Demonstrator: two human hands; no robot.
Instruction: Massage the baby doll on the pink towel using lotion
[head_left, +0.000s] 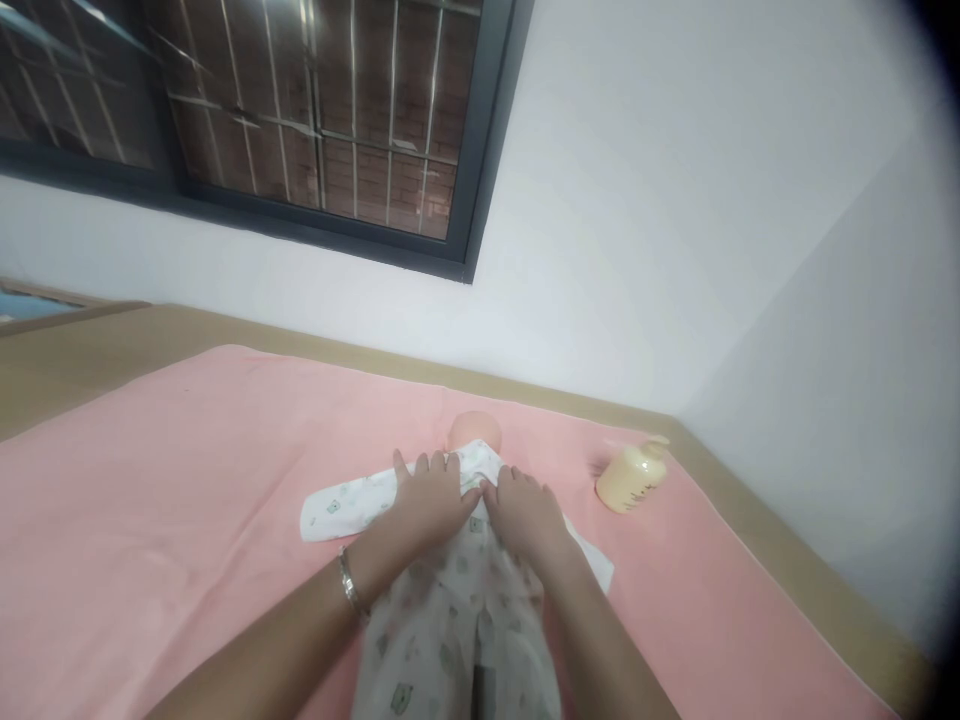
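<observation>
A baby doll lies on a pink cloth, with its round head [475, 430] toward the wall. Its body is covered by white baby clothes [450, 640] printed with small green animals; one sleeve [337, 510] stretches out to the left, the other to the lower right. My left hand [435, 495] rests flat on the chest and left shoulder of the garment, fingers spread. On the opposite side of the chest lies my right hand [525, 510], fingers extended. Both thumbs meet near the middle, below the neckline. The doll's arms and legs are hidden by the fabric.
A pale yellow pump bottle [632, 477] is at the right on the pink cloth [210, 480]. The cloth covers a wooden surface [750, 510] bordered by white walls. Above is a dark-framed window [322, 215] with metal bars.
</observation>
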